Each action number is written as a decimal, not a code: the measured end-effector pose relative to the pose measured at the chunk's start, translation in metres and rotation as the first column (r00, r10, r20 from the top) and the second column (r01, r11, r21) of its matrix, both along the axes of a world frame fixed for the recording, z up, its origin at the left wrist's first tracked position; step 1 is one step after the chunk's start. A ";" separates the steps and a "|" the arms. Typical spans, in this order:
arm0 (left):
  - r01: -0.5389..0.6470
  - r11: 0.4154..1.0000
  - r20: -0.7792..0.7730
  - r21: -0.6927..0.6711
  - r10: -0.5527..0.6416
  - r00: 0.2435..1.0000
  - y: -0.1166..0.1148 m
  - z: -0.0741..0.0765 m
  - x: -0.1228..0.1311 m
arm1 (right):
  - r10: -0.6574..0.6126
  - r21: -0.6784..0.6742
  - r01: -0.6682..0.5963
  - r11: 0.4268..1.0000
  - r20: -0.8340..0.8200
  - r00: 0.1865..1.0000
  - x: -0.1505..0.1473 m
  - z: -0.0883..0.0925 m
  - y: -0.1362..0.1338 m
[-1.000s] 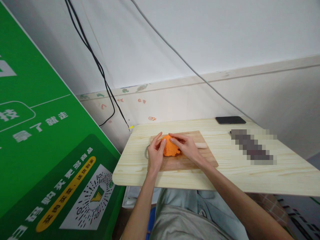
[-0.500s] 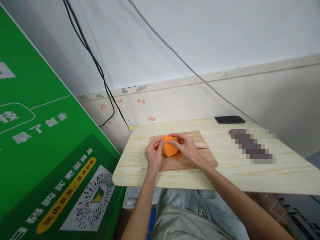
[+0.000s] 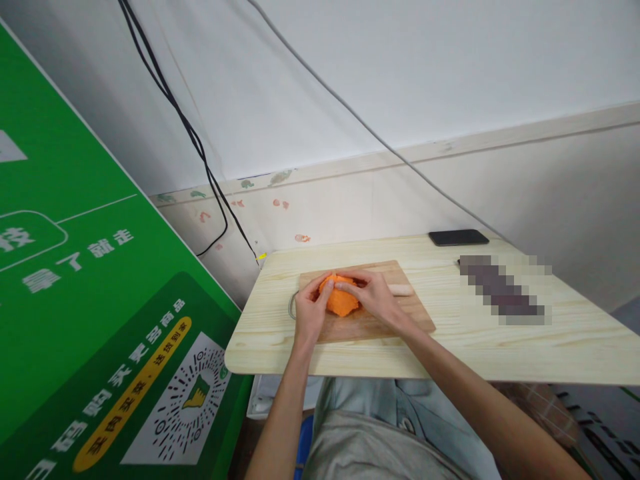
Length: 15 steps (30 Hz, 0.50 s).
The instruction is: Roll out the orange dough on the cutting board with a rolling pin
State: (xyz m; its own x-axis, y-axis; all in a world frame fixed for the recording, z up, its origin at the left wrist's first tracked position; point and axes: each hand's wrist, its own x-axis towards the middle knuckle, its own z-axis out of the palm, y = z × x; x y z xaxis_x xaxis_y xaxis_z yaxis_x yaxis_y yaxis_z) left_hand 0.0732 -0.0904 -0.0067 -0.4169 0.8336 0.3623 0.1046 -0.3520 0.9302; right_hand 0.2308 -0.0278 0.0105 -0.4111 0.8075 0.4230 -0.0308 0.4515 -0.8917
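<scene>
A lump of orange dough [image 3: 340, 301] lies on a wooden board [image 3: 385, 320] on a pale wooden table [image 3: 450, 347]. My left hand [image 3: 309, 312] cups the lump from the left, fingers curled against it. From the right, my right hand [image 3: 376, 298] presses on it with fingers laid over its top. Both hands grip the dough between them. A pale wooden stick [image 3: 403, 290] lies on the board just beyond my right hand.
A black phone [image 3: 459, 237] lies at the table's far edge. A blurred dark object [image 3: 503, 290] sits on the right of the table. A large green sign [image 3: 90, 320] leans at the left. Cables [image 3: 200, 147] hang down the wall behind.
The dough has been squeezed into a smaller, more compact lump. My fingers have closed further over it; hands stay in the same place.
</scene>
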 end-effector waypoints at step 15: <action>0.028 1.000 -0.103 -0.010 -0.029 0.994 0.002 -0.007 -0.004 | -0.077 0.239 0.037 0.970 0.158 0.984 0.003 0.000 -0.001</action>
State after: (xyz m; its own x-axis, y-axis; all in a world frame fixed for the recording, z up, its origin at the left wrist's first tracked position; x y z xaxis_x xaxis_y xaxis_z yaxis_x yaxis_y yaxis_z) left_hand 0.0692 -0.0879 -0.0138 -0.3539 0.8477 0.3951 0.1900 -0.3485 0.9179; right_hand 0.2340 -0.0285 0.0109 -0.4473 0.7183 0.5329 0.1397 0.6447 -0.7516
